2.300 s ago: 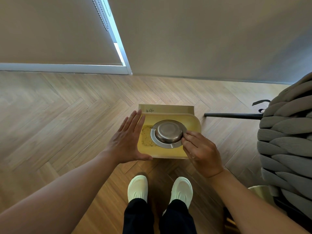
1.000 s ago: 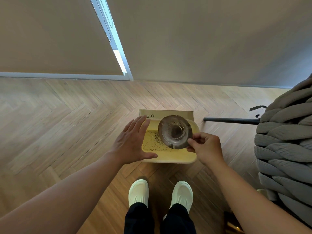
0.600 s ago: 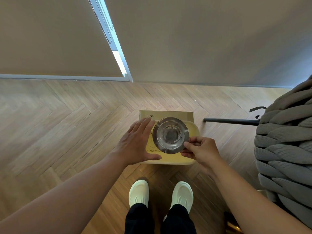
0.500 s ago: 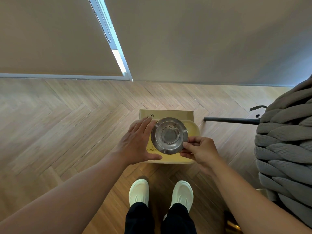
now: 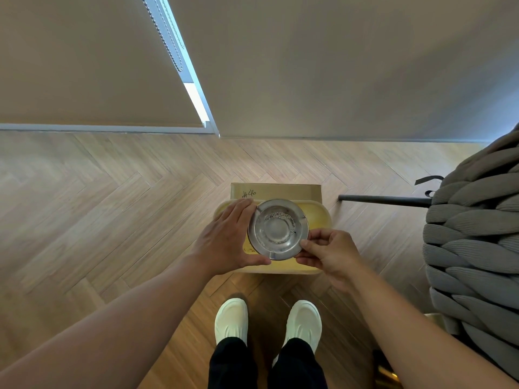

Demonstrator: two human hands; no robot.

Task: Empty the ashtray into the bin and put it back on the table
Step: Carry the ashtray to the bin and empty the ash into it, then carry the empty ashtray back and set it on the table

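Observation:
A round metal ashtray (image 5: 278,228) is held face up over the yellow bin (image 5: 318,217) on the floor, with a thin ring of ash grains still in its bowl. My right hand (image 5: 328,252) pinches its near right rim between thumb and fingers. My left hand (image 5: 227,240) is spread flat beside the ashtray's left edge, fingers apart, thumb under the near rim; whether it touches the ashtray is unclear. The bin's inside is mostly hidden by the ashtray.
A cardboard flap marked "#46" (image 5: 275,191) stands behind the bin. A dark rod (image 5: 384,199) lies on the wooden floor to the right, beside a chunky grey knitted seat (image 5: 474,248). My white shoes (image 5: 266,324) stand just before the bin. Wall and blind lie ahead.
The ashtray was upside down over the bin, then my right hand tilted it and turned it face up. My left hand has closed in against its left side.

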